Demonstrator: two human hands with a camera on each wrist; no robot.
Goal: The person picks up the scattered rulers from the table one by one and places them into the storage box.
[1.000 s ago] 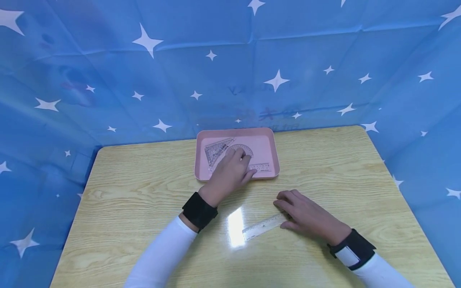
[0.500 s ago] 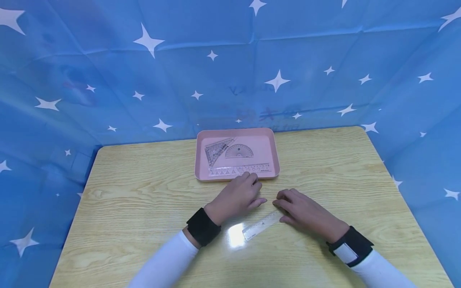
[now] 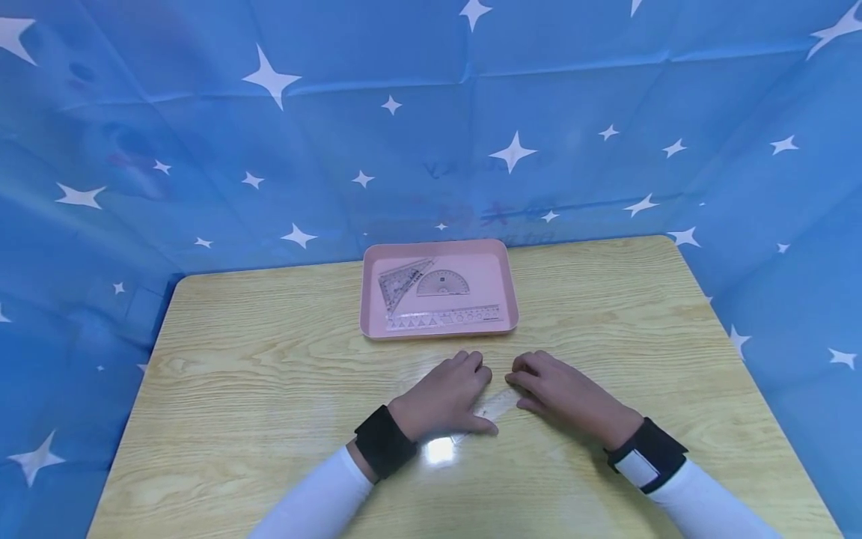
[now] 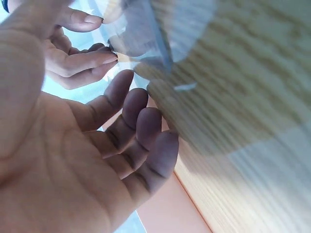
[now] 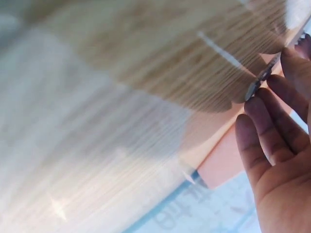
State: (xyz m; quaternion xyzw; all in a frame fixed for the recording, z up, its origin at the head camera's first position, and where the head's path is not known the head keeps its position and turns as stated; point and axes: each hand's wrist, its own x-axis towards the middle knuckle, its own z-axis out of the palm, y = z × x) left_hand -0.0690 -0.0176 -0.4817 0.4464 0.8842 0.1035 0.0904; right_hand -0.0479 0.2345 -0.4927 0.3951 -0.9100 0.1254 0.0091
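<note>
A short clear ruler (image 3: 497, 404) lies at a slant on the table, between my two hands in the head view. My right hand (image 3: 569, 397) pinches its right end between thumb and fingers; in the right wrist view the ruler (image 5: 260, 83) shows edge-on at the fingertips. My left hand (image 3: 441, 397) is over the ruler's left part, thumb apart from the bent fingers, hiding some of it. In the left wrist view the left fingers (image 4: 150, 131) are loosely bent close over the tabletop.
Behind the hands stands a pink tray (image 3: 485, 269). In it lie a set square (image 3: 402, 283), a protractor (image 3: 443, 284) and a longer clear ruler (image 3: 444, 319). The wooden table (image 3: 269, 359) ends at a blue star-patterned cloth (image 3: 404, 150).
My left hand has come back from the tray toward me, down to the short ruler. The right hand has stayed nearly in place. The tools in the tray lie as before.
</note>
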